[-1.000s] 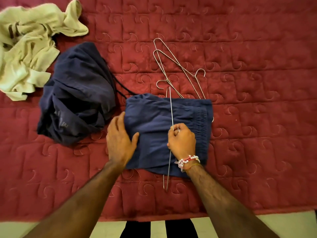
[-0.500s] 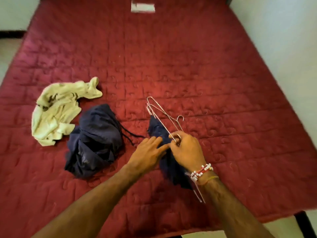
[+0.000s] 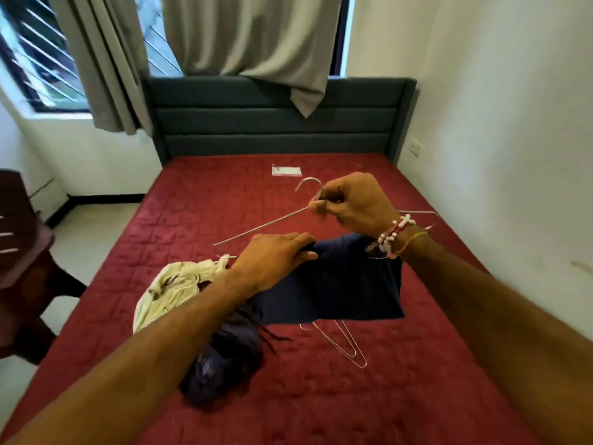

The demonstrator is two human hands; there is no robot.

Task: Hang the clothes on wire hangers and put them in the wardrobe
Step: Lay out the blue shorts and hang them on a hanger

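My right hand [image 3: 351, 203] pinches the neck of a wire hanger [image 3: 263, 224] just below its hook and holds it in the air above the bed. Folded navy shorts [image 3: 337, 284] hang over the hanger's lower bar. My left hand [image 3: 276, 258] grips the shorts' upper left edge at the bar. On the red bedspread [image 3: 385, 396] below lie spare wire hangers [image 3: 346, 348], a crumpled dark navy garment [image 3: 224, 361] and a cream garment [image 3: 173, 284].
A grey headboard [image 3: 276, 120] and grey curtains [image 3: 244, 33] stand at the far end, with a white wall [image 3: 513, 123] on the right. Dark wooden furniture [image 3: 22, 252] stands left of the bed. A small white packet [image 3: 286, 171] lies near the headboard.
The hanger with the shorts has been lifted off the bed into the air. My left hand moved from the flat shorts to gripping their edge at the bar, and my view tilted up.
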